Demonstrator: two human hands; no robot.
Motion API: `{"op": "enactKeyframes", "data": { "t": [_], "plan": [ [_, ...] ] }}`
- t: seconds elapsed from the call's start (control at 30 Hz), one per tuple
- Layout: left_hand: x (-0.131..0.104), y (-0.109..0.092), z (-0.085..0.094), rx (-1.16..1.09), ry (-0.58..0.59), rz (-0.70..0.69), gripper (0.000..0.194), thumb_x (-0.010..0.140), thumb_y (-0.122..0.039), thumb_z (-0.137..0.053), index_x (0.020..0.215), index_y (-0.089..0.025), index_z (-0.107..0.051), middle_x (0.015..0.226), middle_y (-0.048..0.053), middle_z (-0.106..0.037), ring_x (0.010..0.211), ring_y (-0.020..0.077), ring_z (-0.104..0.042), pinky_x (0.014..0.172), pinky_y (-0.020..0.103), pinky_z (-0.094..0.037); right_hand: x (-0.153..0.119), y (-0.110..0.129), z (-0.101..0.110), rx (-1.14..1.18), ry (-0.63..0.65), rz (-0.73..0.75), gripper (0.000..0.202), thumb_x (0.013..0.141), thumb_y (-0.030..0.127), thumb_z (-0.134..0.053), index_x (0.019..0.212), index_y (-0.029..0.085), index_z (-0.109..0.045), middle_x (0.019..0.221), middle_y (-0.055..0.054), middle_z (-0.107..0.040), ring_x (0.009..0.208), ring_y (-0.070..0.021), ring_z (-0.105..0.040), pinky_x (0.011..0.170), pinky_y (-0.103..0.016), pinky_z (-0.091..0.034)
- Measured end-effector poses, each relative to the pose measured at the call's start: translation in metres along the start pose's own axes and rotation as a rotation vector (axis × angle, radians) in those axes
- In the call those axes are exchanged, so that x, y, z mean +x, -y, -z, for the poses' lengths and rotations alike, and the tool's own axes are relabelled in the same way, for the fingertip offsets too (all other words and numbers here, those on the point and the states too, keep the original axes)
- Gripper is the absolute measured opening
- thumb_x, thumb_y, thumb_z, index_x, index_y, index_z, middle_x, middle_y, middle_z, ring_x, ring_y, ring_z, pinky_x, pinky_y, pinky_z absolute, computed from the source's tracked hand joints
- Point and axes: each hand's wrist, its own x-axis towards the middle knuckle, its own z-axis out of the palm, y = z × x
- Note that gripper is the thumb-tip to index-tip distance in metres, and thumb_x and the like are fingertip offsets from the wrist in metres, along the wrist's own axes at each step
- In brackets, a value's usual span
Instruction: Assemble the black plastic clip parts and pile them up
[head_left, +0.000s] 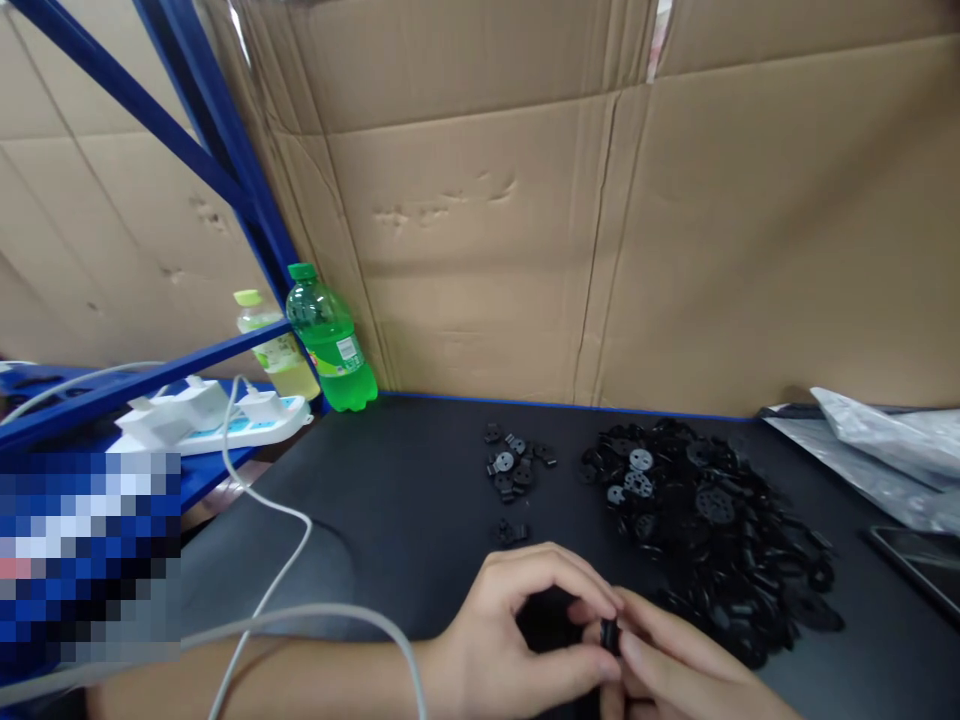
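The left hand, thumb and fingers curved into a loose ring, and the right hand, fingers bent, meet at the tips and pinch a small, dark black part between them, low over the smooth black table; beyond lies a small cluster of dark discs and stubby pieces; to the right spreads a glossy heap, some discs pierced with round holes; creased brown cardboard stands behind.
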Motion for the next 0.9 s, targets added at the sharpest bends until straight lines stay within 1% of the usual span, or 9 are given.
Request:
{"op": "enactKeyframes", "data": {
  "t": [0.07, 0.17, 0.27, 0.33, 0.43, 0.53, 0.63, 0.77, 0.9],
  "plan": [
    [-0.001, 0.000, -0.001, 0.011, -0.009, 0.036, 0.020, 0.074, -0.021, -0.084, 0.090, -0.012, -0.076, 0.086, 0.013, -0.077, 0.071, 0.0190, -0.067, 0.070, 0.030, -0.056, -0.002, 0.003, -0.004, 0.048, 0.036, -0.026, 0.055, 0.071, 0.062, -0.079, 0.100, 0.017, -0.067, 0.074, 0.001, -0.058, 0.063, -0.0097, -0.054, 0.060, -0.022, -0.039],
    [-0.001, 0.000, -0.001, 0.029, 0.018, 0.052, 0.020, 0.073, -0.014, -0.083, 0.091, -0.012, -0.076, 0.088, 0.013, -0.077, 0.073, 0.0181, -0.066, 0.071, 0.028, -0.055, -0.005, 0.006, -0.008, 0.046, 0.029, 0.006, 0.053, 0.074, 0.060, -0.078, 0.101, 0.015, -0.065, 0.073, 0.002, -0.055, 0.059, -0.0083, -0.052, 0.056, -0.022, -0.037],
    [-0.001, 0.002, 0.000, 0.035, 0.051, 0.039, 0.023, 0.071, -0.013, -0.085, 0.092, -0.013, -0.076, 0.089, 0.012, -0.077, 0.078, 0.0197, -0.069, 0.074, 0.029, -0.055, -0.007, 0.007, -0.010, -0.036, 0.045, 0.019, 0.057, 0.078, 0.062, -0.072, 0.108, 0.015, -0.062, 0.067, 0.005, -0.051, 0.052, -0.0077, -0.048, 0.051, -0.022, -0.032],
    [0.000, 0.003, 0.000, 0.044, 0.076, 0.017, 0.026, 0.071, -0.013, -0.086, 0.094, -0.014, -0.075, 0.091, 0.012, -0.077, 0.081, 0.0213, -0.070, 0.075, 0.030, -0.056, -0.008, 0.010, -0.012, -0.078, 0.068, 0.027, 0.060, 0.079, 0.064, -0.069, 0.110, 0.014, -0.058, 0.065, 0.005, -0.049, 0.052, -0.0085, -0.046, 0.051, -0.022, -0.033],
    [0.001, 0.003, 0.000, 0.076, 0.097, -0.017, 0.030, 0.072, -0.006, -0.082, 0.099, -0.016, -0.074, 0.098, 0.012, -0.077, 0.089, 0.0230, -0.071, 0.081, 0.032, -0.057, -0.010, 0.017, -0.014, -0.178, 0.106, 0.039, 0.062, 0.082, 0.068, -0.061, 0.110, 0.014, -0.054, 0.064, 0.005, -0.049, 0.053, -0.0098, -0.045, 0.053, -0.024, -0.035],
    [0.002, 0.001, -0.001, 0.108, 0.093, -0.052, 0.035, 0.071, 0.002, -0.078, 0.100, -0.017, -0.072, 0.096, 0.010, -0.076, 0.090, 0.0222, -0.071, 0.082, 0.032, -0.057, -0.013, 0.025, -0.017, -0.339, 0.127, 0.047, 0.061, 0.086, 0.072, -0.050, 0.104, 0.014, -0.050, 0.061, 0.005, -0.050, 0.054, -0.0106, -0.042, 0.055, -0.025, -0.034],
    [0.003, -0.003, -0.002, 0.147, 0.103, -0.088, 0.036, 0.071, 0.002, -0.079, 0.101, -0.016, -0.072, 0.090, 0.010, -0.075, 0.085, 0.0218, -0.069, 0.079, 0.032, -0.058, -0.015, 0.029, -0.018, -0.434, 0.156, 0.067, 0.059, 0.088, 0.073, -0.044, 0.100, 0.016, -0.049, 0.063, 0.005, -0.048, 0.056, -0.0114, -0.042, 0.057, -0.026, -0.035],
    [0.005, -0.005, -0.003, 0.174, 0.111, -0.133, 0.032, 0.073, 0.001, -0.078, 0.100, -0.016, -0.074, 0.089, 0.011, -0.077, 0.082, 0.0221, -0.070, 0.076, 0.033, -0.059, -0.015, 0.031, -0.020, -0.454, 0.167, 0.070, 0.057, 0.089, 0.071, -0.043, 0.102, 0.016, -0.048, 0.064, 0.004, -0.048, 0.057, -0.0126, -0.043, 0.057, -0.026, -0.036],
    [0.003, -0.005, -0.002, 0.131, 0.112, -0.113, 0.032, 0.073, -0.002, -0.080, 0.100, -0.019, -0.076, 0.088, 0.011, -0.079, 0.079, 0.0227, -0.071, 0.070, 0.032, -0.060, -0.017, 0.032, -0.021, -0.493, 0.186, 0.054, 0.051, 0.092, 0.068, -0.037, 0.092, 0.018, -0.046, 0.062, 0.004, -0.048, 0.056, -0.0119, -0.041, 0.057, -0.027, -0.036]
  ]
}}
